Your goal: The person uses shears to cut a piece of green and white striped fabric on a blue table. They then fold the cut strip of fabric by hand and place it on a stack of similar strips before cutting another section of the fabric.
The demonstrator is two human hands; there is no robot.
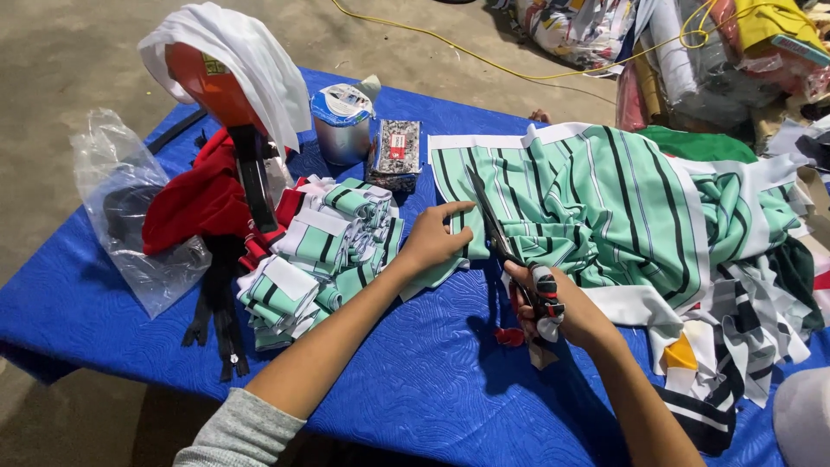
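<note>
My right hand (pixel 566 307) grips the handles of black scissors (pixel 494 227), whose blades point away from me into mint-green, white and black striped fabric (pixel 605 199). My left hand (pixel 432 238) pinches the left edge of that fabric beside the blades, holding a narrow strip of it flat on the blue table cover (pixel 415 372). A pile of cut striped pieces (pixel 320 255) lies just left of my left hand.
Behind the pile stand an orange device draped with white cloth (pixel 229 78), red fabric (pixel 194 199), black zippers (pixel 220 311), a clear plastic bag (pixel 121 207), a metal tin (pixel 341 125) and a small patterned packet (pixel 395 154). Fabric scraps (pixel 743 320) hang at the right; yellow cable (pixel 484 56) crosses the floor.
</note>
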